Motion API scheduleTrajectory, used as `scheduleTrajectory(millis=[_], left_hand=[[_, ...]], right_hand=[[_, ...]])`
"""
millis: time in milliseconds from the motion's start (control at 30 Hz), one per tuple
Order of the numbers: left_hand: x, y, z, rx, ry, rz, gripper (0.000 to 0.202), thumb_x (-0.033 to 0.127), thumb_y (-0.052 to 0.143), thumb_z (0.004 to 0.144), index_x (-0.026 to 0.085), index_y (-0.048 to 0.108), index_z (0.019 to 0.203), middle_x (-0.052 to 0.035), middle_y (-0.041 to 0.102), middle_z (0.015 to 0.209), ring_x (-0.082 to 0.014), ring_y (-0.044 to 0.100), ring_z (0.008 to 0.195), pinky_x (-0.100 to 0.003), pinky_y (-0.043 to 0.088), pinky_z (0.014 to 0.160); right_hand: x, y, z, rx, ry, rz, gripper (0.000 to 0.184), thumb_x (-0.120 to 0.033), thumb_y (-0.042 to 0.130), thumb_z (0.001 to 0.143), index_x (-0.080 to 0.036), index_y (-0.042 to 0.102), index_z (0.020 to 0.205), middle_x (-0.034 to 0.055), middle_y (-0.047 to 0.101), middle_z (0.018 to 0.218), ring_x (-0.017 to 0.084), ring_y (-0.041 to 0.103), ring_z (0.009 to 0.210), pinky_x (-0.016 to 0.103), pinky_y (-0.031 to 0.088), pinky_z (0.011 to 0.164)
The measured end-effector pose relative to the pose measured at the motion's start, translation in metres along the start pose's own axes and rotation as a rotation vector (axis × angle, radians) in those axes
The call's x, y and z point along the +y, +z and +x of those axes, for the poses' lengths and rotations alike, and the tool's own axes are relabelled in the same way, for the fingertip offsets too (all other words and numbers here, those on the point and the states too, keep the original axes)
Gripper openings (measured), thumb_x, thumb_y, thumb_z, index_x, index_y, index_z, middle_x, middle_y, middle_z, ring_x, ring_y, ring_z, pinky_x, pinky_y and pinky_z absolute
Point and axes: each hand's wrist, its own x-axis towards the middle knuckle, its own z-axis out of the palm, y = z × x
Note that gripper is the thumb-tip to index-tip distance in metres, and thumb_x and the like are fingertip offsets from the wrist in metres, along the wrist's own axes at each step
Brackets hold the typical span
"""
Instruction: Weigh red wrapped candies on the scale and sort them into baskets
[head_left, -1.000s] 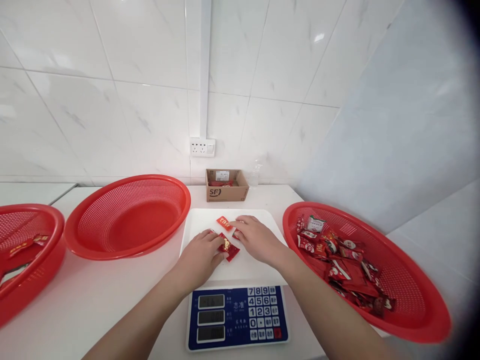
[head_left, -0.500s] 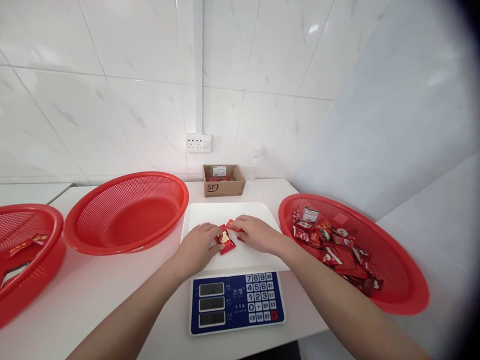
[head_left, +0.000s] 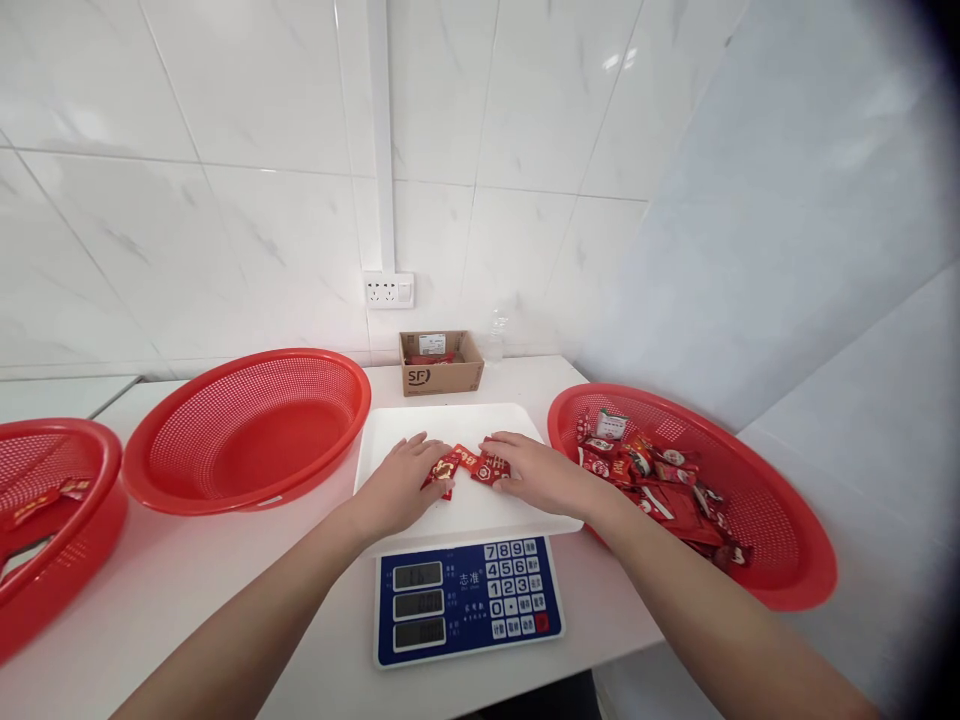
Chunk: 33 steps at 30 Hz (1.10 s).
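Both my hands rest on the white weighing tray (head_left: 457,425) of a blue-faced scale (head_left: 469,600). My left hand (head_left: 400,480) lies with fingers curled on a red snack packet (head_left: 442,470). My right hand (head_left: 534,473) presses with its fingers on further red packets (head_left: 487,466) in the middle of the tray. The packets lie bunched together between the two hands.
A red basket (head_left: 765,520) with several red packets stands at the right. An empty red basket (head_left: 247,425) is at the left, another (head_left: 52,500) with a few packets at the far left. A small cardboard box (head_left: 439,365) sits by the wall under a socket (head_left: 388,290).
Both hands have pushed the scattered red packets together toward the tray's middle. The far packet has come nearer to the others. The camera has tilted slightly.
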Motion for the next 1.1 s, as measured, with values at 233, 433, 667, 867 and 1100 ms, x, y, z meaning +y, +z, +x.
scheduleTrajectory(millis=[233,433,667,867,1100], left_hand=[[0.012,0.001,0.018,-0.136,0.026,0.155,0.048,0.036,0.046,0.088,0.02,0.041,0.134,-0.0099,0.038,0.143,-0.0312,0.018,0.137,-0.052,0.017,0.11],[0.021,0.004,0.014,-0.163,0.136,0.124,0.035,0.027,0.044,0.09,0.033,0.052,0.124,-0.0057,0.033,0.146,-0.0318,0.015,0.138,-0.056,0.018,0.108],[0.015,0.003,0.005,-0.145,0.078,0.113,0.054,0.029,0.047,0.088,0.028,0.03,0.139,-0.0072,0.023,0.151,-0.0271,0.01,0.139,-0.05,0.016,0.11],[-0.015,-0.004,0.003,-0.08,-0.049,0.151,0.044,0.03,0.048,0.086,0.026,0.045,0.13,-0.0095,0.034,0.146,-0.0292,0.018,0.138,-0.05,0.023,0.108],[-0.01,-0.002,0.014,-0.109,-0.062,0.067,0.057,0.044,0.044,0.088,0.021,0.033,0.138,-0.0116,0.025,0.149,-0.0282,0.013,0.139,-0.048,0.02,0.109]], right_hand=[[0.014,0.003,0.002,0.022,-0.015,-0.006,0.048,-0.013,0.05,0.077,-0.023,0.055,0.124,0.0061,0.046,0.138,0.024,0.039,0.128,0.042,0.038,0.101],[0.031,0.007,0.016,0.105,0.023,-0.014,0.049,-0.01,0.047,0.078,-0.021,0.054,0.125,0.0085,0.045,0.138,0.027,0.037,0.13,0.046,0.036,0.102],[0.014,0.011,0.036,0.167,-0.064,0.081,0.042,-0.019,0.046,0.086,-0.023,0.051,0.127,0.0066,0.047,0.137,0.018,0.042,0.127,0.038,0.034,0.105],[-0.006,0.0,0.009,0.074,-0.139,0.1,0.039,-0.023,0.052,0.083,-0.022,0.057,0.122,0.0075,0.05,0.135,0.021,0.04,0.128,0.042,0.032,0.106],[-0.007,0.014,-0.009,0.094,-0.143,-0.069,0.032,-0.014,0.052,0.081,-0.02,0.064,0.11,0.0099,0.052,0.131,0.026,0.038,0.129,0.044,0.034,0.104]])
